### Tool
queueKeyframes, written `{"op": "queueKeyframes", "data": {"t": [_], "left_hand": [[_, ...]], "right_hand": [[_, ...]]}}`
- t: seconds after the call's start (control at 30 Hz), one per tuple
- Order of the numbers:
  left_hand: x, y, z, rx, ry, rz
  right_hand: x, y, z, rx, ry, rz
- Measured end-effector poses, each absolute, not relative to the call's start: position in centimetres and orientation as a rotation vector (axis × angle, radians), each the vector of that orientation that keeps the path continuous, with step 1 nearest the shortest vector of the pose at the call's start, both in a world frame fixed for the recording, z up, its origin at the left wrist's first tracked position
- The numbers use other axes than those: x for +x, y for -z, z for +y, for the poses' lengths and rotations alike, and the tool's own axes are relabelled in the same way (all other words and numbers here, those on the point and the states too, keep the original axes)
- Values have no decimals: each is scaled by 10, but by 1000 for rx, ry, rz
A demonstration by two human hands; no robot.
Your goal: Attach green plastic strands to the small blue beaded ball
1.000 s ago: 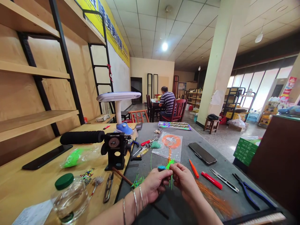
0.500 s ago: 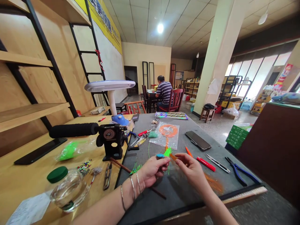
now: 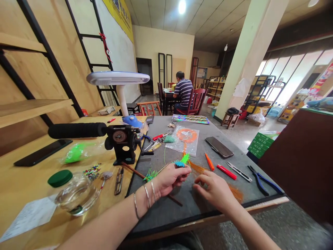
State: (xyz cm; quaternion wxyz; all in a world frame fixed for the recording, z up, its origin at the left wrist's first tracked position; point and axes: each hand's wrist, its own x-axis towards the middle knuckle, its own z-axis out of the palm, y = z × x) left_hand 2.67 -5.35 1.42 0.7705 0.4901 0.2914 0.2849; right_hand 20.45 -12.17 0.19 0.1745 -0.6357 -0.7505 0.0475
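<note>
My left hand [image 3: 170,178], with bangles on the wrist, is closed on a small tuft of blue and green fibres [image 3: 182,161] held just above the grey mat [image 3: 182,205]. My right hand [image 3: 214,191] hovers low beside it, fingers curled and pinched near a bundle of orange fibres [image 3: 234,191] that lies on the mat. Whether those fingers hold any strands is not clear.
On the mat lie an orange tool [image 3: 209,161], a red pen [image 3: 226,172], scissors [image 3: 238,171], blue pliers [image 3: 264,180], a phone [image 3: 219,147] and a bagged orange cord [image 3: 186,139]. A black vise with a foam handle [image 3: 121,140], a jar [image 3: 74,196], snips [image 3: 119,180] and a lamp [image 3: 118,79] stand left. A seated person [image 3: 183,92] is far back.
My right hand let go of the tuft and dropped to the right toward the orange fibres. My left hand kept the tuft. The view tilted downward.
</note>
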Motion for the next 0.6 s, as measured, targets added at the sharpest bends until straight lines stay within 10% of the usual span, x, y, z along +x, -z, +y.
{"op": "queueKeyframes", "data": {"t": [0.6], "left_hand": [[27, -4, -38, 1670, -689, 486]], "right_hand": [[202, 1, -102, -1783, -37, -2117]]}}
